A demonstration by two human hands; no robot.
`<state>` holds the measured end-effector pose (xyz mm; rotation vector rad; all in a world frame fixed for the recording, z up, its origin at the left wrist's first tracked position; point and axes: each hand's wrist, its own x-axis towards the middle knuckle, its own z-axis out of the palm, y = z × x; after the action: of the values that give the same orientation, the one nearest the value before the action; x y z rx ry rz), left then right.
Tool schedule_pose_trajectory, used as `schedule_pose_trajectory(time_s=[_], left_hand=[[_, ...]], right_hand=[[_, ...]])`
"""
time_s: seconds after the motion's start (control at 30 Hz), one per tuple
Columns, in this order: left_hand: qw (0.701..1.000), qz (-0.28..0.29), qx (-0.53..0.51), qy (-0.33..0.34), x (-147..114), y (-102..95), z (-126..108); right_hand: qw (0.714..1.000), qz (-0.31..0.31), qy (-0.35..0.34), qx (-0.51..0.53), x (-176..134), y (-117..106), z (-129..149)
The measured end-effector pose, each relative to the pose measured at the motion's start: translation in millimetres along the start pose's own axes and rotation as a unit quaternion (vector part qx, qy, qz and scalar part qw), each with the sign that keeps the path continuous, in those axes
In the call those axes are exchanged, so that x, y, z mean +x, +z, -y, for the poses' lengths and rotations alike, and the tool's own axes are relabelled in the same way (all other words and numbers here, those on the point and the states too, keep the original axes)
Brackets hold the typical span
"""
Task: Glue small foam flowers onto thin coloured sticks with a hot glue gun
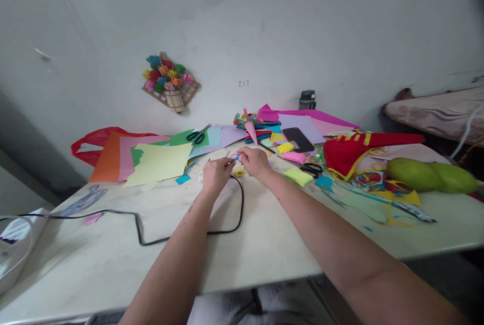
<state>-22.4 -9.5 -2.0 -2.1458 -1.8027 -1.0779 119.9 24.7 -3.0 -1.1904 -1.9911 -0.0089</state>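
blue piece (236,157) pinched between the fingers (245,154)

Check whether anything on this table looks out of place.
Two green fruits lie at the right beside paper scraps, an odd spot for food. A black cord also loops across the table under the left forearm, possibly a snag.

Left hand (216,174) and right hand (255,161) pinch close together.

Bench (94,259): left hand (216,176) and right hand (256,161), pinching a small blue piece (236,157); scissors (201,132) at their ten o'clock, phone (298,139) at two.
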Motion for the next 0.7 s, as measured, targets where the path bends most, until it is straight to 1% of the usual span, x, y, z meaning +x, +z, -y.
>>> schedule_pose_trajectory(time_s=[0.1,0.2,0.27,0.37,0.47,0.53,0.63,0.7], left_hand=[[1.0,0.004,0.006,-0.006,0,-0.8,-2],[1.0,0.011,0.017,-0.014,0,-1.3,-3],[1.0,0.012,0.018,-0.018,0,-1.5,-3],[1.0,0.001,-0.005,-0.021,1,-1.9,1],[0.995,0.014,-0.083,-0.043,3,-3.2,5],[0.982,0.047,-0.166,-0.071,5,-5.2,6],[0.945,0.109,-0.287,-0.113,5,-10.3,6],[0.919,0.139,-0.349,-0.118,5,-14.5,5]], right_hand=[[0.999,0.0,-0.028,-0.039,-1,1,0],[0.998,0.004,-0.033,-0.053,-3,0,1],[0.999,0.0,-0.016,-0.036,-3,-1,1],[0.999,-0.014,0.039,0.034,-2,-3,-1],[0.989,-0.035,0.092,0.109,1,-4,-5],[0.983,-0.047,0.113,0.14,2,-3,-7],[0.975,-0.057,0.123,0.176,3,0,-9],[0.97,-0.06,0.119,0.202,3,3,-10]])
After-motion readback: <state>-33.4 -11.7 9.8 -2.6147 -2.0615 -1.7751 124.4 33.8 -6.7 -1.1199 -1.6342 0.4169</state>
